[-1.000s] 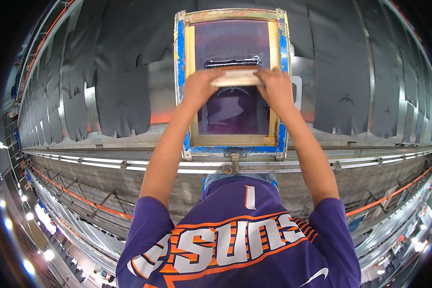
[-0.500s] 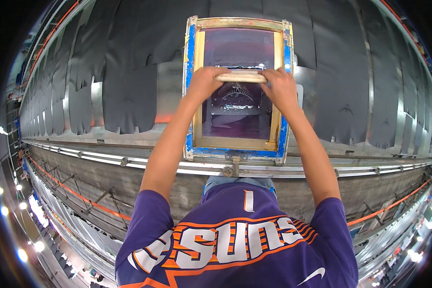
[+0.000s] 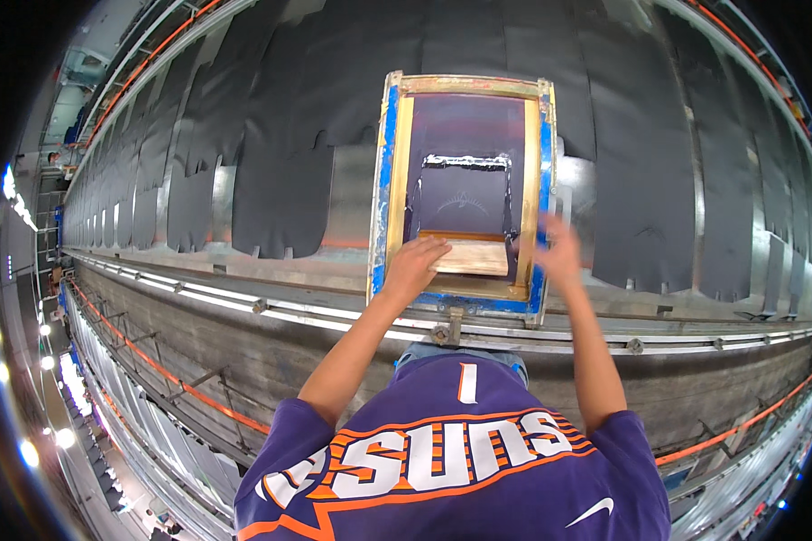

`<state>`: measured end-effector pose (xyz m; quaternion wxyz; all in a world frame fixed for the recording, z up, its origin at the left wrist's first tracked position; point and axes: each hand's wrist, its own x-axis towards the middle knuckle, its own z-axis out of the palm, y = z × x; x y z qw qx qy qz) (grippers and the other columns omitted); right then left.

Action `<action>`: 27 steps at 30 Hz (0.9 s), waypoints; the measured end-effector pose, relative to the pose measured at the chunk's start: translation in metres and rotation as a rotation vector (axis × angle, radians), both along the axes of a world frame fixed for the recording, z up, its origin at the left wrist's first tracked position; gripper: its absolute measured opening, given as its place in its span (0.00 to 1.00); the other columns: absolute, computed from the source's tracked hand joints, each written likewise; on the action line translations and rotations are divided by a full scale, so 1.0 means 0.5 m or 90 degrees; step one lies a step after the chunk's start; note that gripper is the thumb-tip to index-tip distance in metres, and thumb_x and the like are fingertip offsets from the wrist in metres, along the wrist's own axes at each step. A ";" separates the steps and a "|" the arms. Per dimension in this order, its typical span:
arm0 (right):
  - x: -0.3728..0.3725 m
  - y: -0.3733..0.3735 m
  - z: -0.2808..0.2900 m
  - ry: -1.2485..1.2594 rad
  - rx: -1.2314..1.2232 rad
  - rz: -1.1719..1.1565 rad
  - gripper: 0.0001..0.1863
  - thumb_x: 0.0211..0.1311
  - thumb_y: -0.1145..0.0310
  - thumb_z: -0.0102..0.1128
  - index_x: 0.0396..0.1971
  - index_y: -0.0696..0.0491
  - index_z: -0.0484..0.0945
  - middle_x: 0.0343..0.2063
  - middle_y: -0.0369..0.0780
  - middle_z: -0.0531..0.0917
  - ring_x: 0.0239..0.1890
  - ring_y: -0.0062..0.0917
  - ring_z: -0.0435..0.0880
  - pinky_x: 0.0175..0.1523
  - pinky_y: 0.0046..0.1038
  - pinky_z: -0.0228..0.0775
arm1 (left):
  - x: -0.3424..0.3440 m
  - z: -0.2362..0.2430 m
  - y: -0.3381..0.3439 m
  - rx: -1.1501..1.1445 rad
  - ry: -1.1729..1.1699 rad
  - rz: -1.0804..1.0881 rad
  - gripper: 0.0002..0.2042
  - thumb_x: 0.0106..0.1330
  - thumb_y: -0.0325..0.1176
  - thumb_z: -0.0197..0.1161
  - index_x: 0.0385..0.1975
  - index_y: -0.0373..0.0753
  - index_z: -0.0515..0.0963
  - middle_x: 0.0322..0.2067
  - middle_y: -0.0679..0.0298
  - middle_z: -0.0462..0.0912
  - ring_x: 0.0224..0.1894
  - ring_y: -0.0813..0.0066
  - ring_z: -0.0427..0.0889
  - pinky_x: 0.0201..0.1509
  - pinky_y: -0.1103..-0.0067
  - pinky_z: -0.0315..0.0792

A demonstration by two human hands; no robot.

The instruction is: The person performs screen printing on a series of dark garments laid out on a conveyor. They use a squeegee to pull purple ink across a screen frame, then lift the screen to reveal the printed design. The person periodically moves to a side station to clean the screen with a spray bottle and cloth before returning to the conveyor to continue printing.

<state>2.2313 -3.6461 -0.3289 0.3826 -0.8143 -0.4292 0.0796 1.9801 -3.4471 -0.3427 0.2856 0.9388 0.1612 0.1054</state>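
Observation:
A screen-printing frame (image 3: pixel 471 83) with blue tape along its sides rests on the long table. Inside, near its front end, lies a squeegee (image 3: pixel 478 258) with a pale wooden handle. My left hand (image 3: pixel 413 272) grips the left end of that handle. Off the squeegee, my right hand (image 3: pixel 559 252) is over the frame's right side, slightly blurred, fingers apart and holding nothing visible. On the dark mesh (image 3: pixel 465 203) a fine arc-shaped design shows, with a strip of wet dark ink (image 3: pixel 465 162) above it.
Dark fabric pieces (image 3: pixel 284 189) lie in rows along the metal table on both sides; one on the right (image 3: pixel 641 207) is beside the frame. A metal rail (image 3: pixel 361 326) runs along the near edge, with a bracket (image 3: pixel 455 329) at the frame's front.
The squeegee has come toward me, from mid-screen to the frame's front end, and now lies lower. My right hand has let go of it and moved to the frame's right side.

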 end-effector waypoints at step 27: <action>-0.423 0.656 -0.077 0.149 0.163 -0.280 0.11 0.69 0.65 0.57 0.41 0.57 0.81 0.20 0.37 0.75 0.24 0.20 0.69 0.31 0.28 0.64 | -0.581 0.014 0.518 0.091 0.066 0.070 0.26 0.50 0.28 0.69 0.54 0.50 0.80 0.54 0.72 0.81 0.56 0.68 0.75 0.65 0.62 0.60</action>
